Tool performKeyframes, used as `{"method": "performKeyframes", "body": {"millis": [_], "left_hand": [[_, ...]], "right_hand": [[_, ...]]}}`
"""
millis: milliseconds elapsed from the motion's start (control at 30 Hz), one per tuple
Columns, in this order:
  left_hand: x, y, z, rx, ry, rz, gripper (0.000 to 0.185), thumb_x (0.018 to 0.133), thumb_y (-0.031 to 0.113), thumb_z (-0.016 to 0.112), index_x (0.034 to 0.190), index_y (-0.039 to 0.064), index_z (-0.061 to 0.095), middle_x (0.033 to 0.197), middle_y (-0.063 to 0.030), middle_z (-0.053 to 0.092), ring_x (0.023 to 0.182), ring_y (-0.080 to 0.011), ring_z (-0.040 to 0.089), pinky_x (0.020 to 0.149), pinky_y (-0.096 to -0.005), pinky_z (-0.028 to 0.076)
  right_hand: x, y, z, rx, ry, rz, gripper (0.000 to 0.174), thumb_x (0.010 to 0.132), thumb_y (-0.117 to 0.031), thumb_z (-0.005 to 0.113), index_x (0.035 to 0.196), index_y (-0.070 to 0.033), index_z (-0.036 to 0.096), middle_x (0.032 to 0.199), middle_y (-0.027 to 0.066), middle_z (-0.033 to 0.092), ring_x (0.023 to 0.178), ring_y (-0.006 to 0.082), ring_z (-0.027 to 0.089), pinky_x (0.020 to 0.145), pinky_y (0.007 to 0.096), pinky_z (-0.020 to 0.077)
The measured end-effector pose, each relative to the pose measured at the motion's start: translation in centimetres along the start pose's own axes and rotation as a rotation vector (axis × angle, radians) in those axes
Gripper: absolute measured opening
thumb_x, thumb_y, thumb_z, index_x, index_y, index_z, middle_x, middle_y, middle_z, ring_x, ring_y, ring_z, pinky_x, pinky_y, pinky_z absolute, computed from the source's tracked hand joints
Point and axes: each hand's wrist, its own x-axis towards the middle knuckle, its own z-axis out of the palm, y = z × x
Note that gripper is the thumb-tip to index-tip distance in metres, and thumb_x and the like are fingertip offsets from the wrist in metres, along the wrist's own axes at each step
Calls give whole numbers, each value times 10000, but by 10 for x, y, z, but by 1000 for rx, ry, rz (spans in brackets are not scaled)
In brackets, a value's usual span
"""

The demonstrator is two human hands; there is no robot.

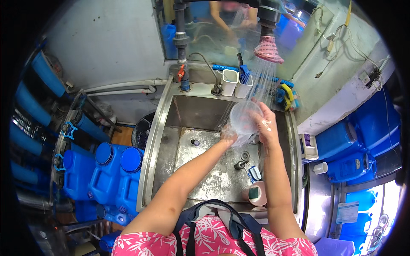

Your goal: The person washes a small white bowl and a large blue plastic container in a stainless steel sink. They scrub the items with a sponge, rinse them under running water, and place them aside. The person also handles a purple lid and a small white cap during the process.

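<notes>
Both my hands hold a clear plastic container (244, 117) under running water, above the right half of a deep stainless steel sink (198, 169). My left hand (228, 134) grips it low on the left, partly hidden by splashing water. My right hand (266, 123) holds its right side, fingers spread around the rim. The water falls from a spout wrapped in pink printed cloth (269, 49). On the sink floor lie a dark stopper (194, 142), a metal drain part (245, 156) and a blue and white brush (254, 173). A pink tub (257, 194) with a green pad stands nearest me.
White plastic bins (229, 84) with brushes stand on the back ledge, beside a grey pipe with an orange valve handle (181, 73). Yellow and blue sponges (287, 96) sit at the right corner. Blue jugs (105, 179) crowd the left; more blue containers (336, 140) stand right.
</notes>
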Motion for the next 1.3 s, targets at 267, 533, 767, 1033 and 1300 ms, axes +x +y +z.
{"method": "performKeyframes", "body": {"millis": [267,533,767,1033,1300], "left_hand": [[-26,40,-87,446,-198,1026,235,734,166,598,959,112,634,1141,-100,595,1126,-300,536,950,-478,418],[-57,1,-151,660,-50,1109,249,788,165,545,1022,144,625,1208,-51,593,1182,-257,535,1004,-455,396],[-70,-7,-157,664,63,939,295,759,142,570,1050,145,618,1207,-60,594,1220,-289,504,1026,-488,374],[-57,0,-78,-304,227,-87,320,881,160,613,1166,24,567,1025,-102,664,928,-245,646,812,-354,500],[-48,13,-51,-1280,-142,-706,392,922,331,587,1148,12,554,1029,-116,643,904,-202,651,754,-362,568]], "right_hand": [[-13,8,-38,-507,-113,-497,358,684,58,574,968,-89,737,1104,130,657,1098,261,570,966,370,409],[6,61,32,-602,143,-477,352,743,14,574,1048,-103,706,1133,143,640,1072,315,597,874,433,504],[10,84,36,758,-164,555,443,905,-84,531,1289,106,420,1259,248,519,1040,356,608,764,392,582],[-32,31,-45,304,-126,230,535,739,28,657,1254,10,512,1118,147,627,962,233,649,843,365,546],[-53,26,-38,-598,-68,-418,634,662,97,427,1266,-66,533,1313,126,531,1238,299,478,1058,383,348]]}}
